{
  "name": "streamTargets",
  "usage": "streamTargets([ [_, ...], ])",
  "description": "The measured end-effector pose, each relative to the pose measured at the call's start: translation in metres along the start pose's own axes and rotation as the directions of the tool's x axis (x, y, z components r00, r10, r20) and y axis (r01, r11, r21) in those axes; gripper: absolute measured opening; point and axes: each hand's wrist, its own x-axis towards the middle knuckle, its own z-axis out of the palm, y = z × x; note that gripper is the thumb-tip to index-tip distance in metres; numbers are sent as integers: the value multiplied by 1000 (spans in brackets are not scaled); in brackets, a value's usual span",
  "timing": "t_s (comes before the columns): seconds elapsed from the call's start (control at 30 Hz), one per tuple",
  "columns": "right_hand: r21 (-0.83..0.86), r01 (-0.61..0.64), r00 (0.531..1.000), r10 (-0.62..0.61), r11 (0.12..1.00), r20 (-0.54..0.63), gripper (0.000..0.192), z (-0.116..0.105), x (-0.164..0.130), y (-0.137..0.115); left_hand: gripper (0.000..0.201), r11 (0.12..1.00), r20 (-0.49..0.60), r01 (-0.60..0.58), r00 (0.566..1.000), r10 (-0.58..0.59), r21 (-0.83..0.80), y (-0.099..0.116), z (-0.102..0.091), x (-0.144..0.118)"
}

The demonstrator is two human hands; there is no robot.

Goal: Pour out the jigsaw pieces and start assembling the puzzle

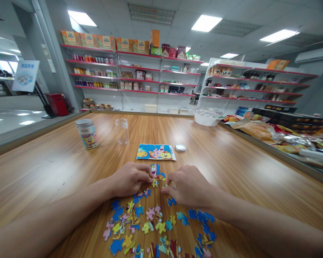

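Observation:
A small cluster of joined jigsaw puzzle pieces (156, 171) lies on the wooden table, showing a pink face, blue and yellow. My left hand (130, 179) is at its left edge, fingers curled and fingertips pressed on it. On the other side, my right hand (187, 184) has thumb and forefinger bent around a small yellowish puzzle piece (164, 185), mostly covered by the fingers. Just beyond the hands lies a picture card (156, 152) with cartoon figures on blue. Several loose puzzle pieces (150, 213) are scattered below my hands, in blue, pink, yellow and brown.
A printed tin (87, 134) and a clear plastic jar (122, 132) stand at the back left. A round silver lid (180, 148) lies right of the card. At the back right are a white bowl (207, 117) and packaged snacks (258, 130). Stocked shelves (140, 68) rise behind.

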Motion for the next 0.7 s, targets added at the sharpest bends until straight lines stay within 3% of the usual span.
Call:
streamTargets([
  [0.37, 106, -105, 987, 90, 989, 132, 20, -2, 0, -2, 24, 1000, 1, 7, 1000, -7, -24, 1, 1, 0],
  [0.7, 138, 35, 997, -43, 990, 58, 18, 10, -2, 1, 25, 1000, 10, -4, 1000, 4, 8, 1, 0, -1],
])
